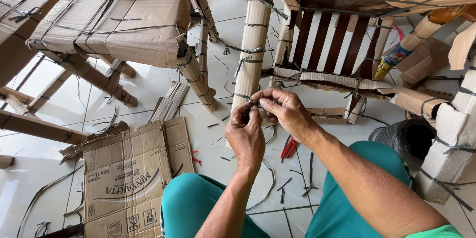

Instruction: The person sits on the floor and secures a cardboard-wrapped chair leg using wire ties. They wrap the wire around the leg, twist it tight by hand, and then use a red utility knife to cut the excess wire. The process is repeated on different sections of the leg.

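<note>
My two hands, left (246, 136) and right (285, 114), meet fingertip to fingertip, pinching one dark strap (252, 101) around one cardboard-wrapped leg (254, 39). One red-handled cutter (289, 147) lies on the floor (148, 89) at 4 o'clock; one flattened box (130, 178) at 8 o'clock.

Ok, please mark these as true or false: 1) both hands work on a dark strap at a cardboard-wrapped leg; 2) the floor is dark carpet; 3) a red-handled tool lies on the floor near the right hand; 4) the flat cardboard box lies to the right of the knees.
1) True: the left hand and the right hand pinch a dark strap at the cardboard-wrapped leg.
2) False: the floor is glossy white tile.
3) True: the red-handled tool lies just below the right hand.
4) False: the flattened cardboard box lies to the left of the knees.
</note>
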